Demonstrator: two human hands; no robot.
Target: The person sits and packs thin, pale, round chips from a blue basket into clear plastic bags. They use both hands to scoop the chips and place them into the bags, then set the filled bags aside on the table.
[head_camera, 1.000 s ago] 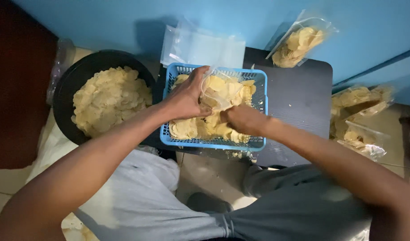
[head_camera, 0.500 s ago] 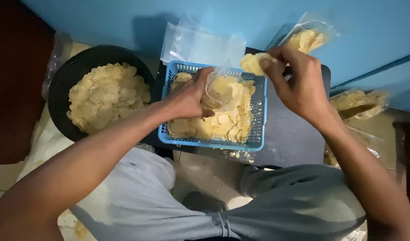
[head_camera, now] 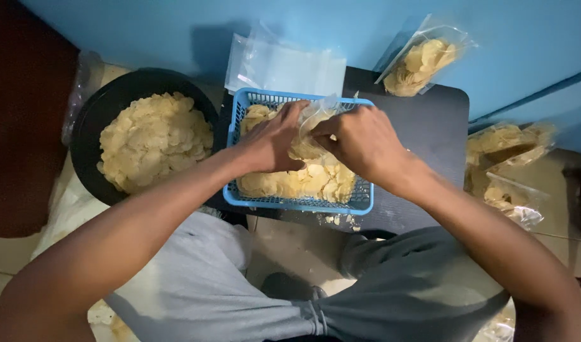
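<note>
A blue plastic basket (head_camera: 235, 136) full of pale yellow chips (head_camera: 303, 180) sits on a black stool top (head_camera: 423, 120). Over the basket I hold a small clear plastic bag (head_camera: 312, 120) partly filled with chips. My left hand (head_camera: 274, 139) grips the bag's left side. My right hand (head_camera: 360, 142) pinches the bag's mouth from the right, fingers closed on it. Both hands hide most of the bag.
A black round tub (head_camera: 94, 126) of chips stands left of the basket. A stack of empty clear bags (head_camera: 284, 63) leans on the blue wall. One filled bag (head_camera: 423, 60) leans at the back right, others (head_camera: 506, 164) lie on the floor to the right.
My right hand rose out of the basket with chips to the bag's right half a second ago, then came back down to the bag's mouth. The left hand stayed on the bag.
</note>
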